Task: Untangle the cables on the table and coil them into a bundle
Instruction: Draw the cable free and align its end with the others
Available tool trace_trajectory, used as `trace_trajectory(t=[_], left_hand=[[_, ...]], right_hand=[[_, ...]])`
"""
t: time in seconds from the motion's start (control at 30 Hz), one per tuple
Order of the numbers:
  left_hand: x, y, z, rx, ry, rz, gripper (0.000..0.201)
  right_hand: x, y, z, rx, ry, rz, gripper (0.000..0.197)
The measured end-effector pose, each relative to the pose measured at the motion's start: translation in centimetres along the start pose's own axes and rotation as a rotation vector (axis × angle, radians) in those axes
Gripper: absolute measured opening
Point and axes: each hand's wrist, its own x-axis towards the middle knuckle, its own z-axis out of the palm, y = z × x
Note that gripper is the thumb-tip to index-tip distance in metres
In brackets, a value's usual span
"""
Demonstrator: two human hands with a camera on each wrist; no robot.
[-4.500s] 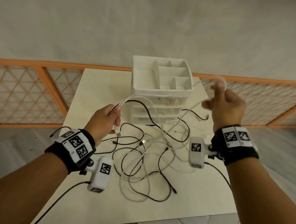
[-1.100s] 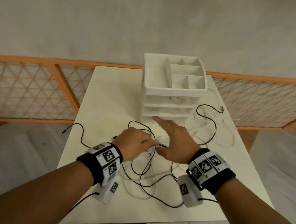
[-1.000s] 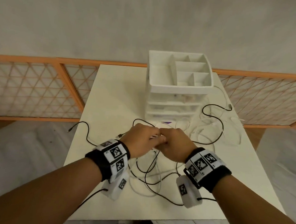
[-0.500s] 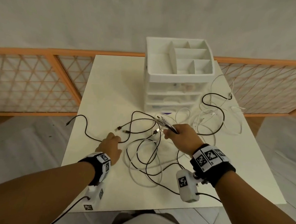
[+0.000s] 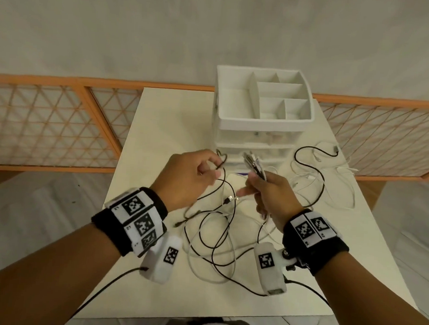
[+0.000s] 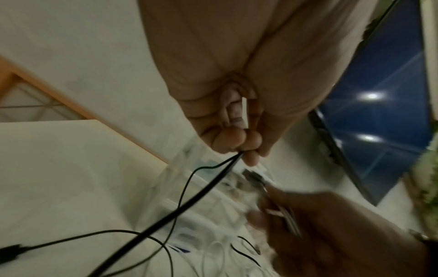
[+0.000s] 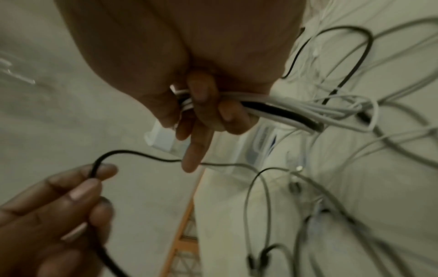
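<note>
Head view down over the table [image 5: 160, 124]; wrist views close along the fingers [image 6: 239, 138], both sharing cables [image 7: 284, 110].

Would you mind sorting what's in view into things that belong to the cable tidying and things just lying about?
Belongs to the job:
- black cable, pinched by left hand
- gathered cable ends, gripped by right hand
- loose cables on the table

Just lying about:
- white drawer organiser
- orange lattice fence
</note>
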Motion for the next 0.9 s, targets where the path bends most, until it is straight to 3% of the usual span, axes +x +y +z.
trace_trajectory(t=[0.1, 0.2, 0.33, 0.4, 0.5, 0.57, 0.67, 0.77, 0.83, 0.9], left_hand=[[-2.0, 1.4, 2.0, -0.012, -0.129, 0.082, 0.013], [-3.9, 1.5, 4.5, 0.025, -0.237, 0.176, 0.019], [-4.1, 0.6, 4.4, 0.088, -0.429, 0.101, 0.025], [-2.7, 0.0, 3.3, 0.014, -0.315, -0.079, 0.013], [0.0, 0.4, 1.7, -0.513, -0.074, -0.472, 0.023], [1.5, 1.5, 1.2, -0.740, -0.036, -0.545, 0.031], [2.6, 3.5, 1.3, -0.881, 0.008, -0.480, 0.009], [2.3, 4.2, 1.3, -0.866, 0.060, -0.472, 0.007], [1.3, 4.2, 1.5, -0.728, -0.005, -0.395, 0.008], [-0.2, 4.5, 2.0, -0.564, -0.116, -0.302, 0.007]], right_hand=[[-0.1, -2.8, 0.4, 0.154, -0.067, 0.001, 0.033], [0.0, -3.9, 0.2, 0.056, -0.105, -0.071, 0.019], [-0.8, -3.7, -0.7, -0.111, -0.129, -0.152, 0.014], [-1.8, -4.0, -1.3, -0.121, -0.206, -0.227, 0.011], [-3.5, -5.1, -1.7, -0.155, -0.308, -0.356, 0.013], [-4.4, -5.6, -1.6, -0.178, -0.378, -0.406, 0.015], [-5.4, -5.5, -1.4, -0.237, -0.446, -0.391, 0.019], [-5.1, -4.5, -2.0, -0.179, -0.290, -0.320, 0.013], [-3.9, -3.7, -3.0, -0.043, -0.098, -0.212, 0.019], [-2.7, -3.3, -3.8, 0.088, 0.005, -0.100, 0.030]])
